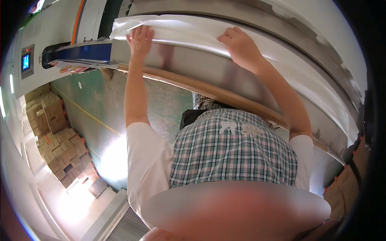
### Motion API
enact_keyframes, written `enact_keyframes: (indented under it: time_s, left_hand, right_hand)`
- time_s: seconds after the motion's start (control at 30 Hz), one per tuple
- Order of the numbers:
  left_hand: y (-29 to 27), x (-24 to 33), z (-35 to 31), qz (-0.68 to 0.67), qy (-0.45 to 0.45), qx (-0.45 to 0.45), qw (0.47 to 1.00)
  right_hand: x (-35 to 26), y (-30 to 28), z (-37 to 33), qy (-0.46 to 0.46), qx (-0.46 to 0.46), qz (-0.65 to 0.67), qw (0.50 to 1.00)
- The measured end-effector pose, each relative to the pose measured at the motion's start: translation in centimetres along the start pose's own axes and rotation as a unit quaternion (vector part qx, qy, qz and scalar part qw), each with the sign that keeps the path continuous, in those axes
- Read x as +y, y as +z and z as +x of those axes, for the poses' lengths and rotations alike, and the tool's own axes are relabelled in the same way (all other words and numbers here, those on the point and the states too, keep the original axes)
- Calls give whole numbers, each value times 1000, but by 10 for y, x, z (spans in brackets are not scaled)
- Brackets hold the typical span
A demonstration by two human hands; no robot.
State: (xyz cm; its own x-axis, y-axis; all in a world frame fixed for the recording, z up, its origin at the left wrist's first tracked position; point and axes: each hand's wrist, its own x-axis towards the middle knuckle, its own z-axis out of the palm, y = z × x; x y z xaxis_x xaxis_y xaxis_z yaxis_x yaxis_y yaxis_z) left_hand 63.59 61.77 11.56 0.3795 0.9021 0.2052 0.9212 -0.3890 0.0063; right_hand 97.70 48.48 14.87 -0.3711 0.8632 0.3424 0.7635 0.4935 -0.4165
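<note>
A long strip of thin white sheet [185, 30], soft and wrinkled, lies across the metal bed [193, 60] of a wide machine in front of me. I cannot tell whether it is cloth, paper or film. My left hand [140, 41] rests on its left part, palm down, fingers stretched out and slightly apart. Farther right, my right hand [240, 46] is closed, with its thumb and curled fingers pinching the sheet near its middle. The sheet runs on along the bed past my right arm.
A brown strip [181, 82] lines the bed's near edge, close to my checked apron [235, 156]. At left are a blue rail [84, 53] and a control panel with a lit screen [26, 61]. Stacked cartons [66, 154] stand on the floor at lower left.
</note>
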Motion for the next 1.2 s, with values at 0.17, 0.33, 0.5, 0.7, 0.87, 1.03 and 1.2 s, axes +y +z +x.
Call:
enact_keyframes:
  time_s: [0.17, 0.33, 0.5, 0.7, 0.87, 1.03, 1.2]
  left_hand:
    - [33, -135, 14, 84, -13, 16, 996]
    - [20, -207, 29, 97, -232, -55, 966]
    - [-28, -176, 59, -129, -136, 95, 978]
    - [-47, -124, 83, -125, 172, -31, 977]
    - [-28, -187, 89, -128, -111, -43, 985]
    - [-13, -216, 75, -376, -245, -136, 883]
    - [-2, -223, 83, -473, -214, -42, 854]
  right_hand:
    - [-28, 6, 29, 11, 88, 3, 996]
    - [-32, 25, 38, 14, 84, -20, 996]
    - [-41, 37, 51, 34, 96, -15, 995]
    - [-52, 34, 61, 25, 101, 5, 995]
    - [-55, 21, 45, 87, 95, -14, 992]
    - [-56, 12, 29, 134, 123, -13, 983]
    - [-55, 13, 29, 131, 126, -18, 983]
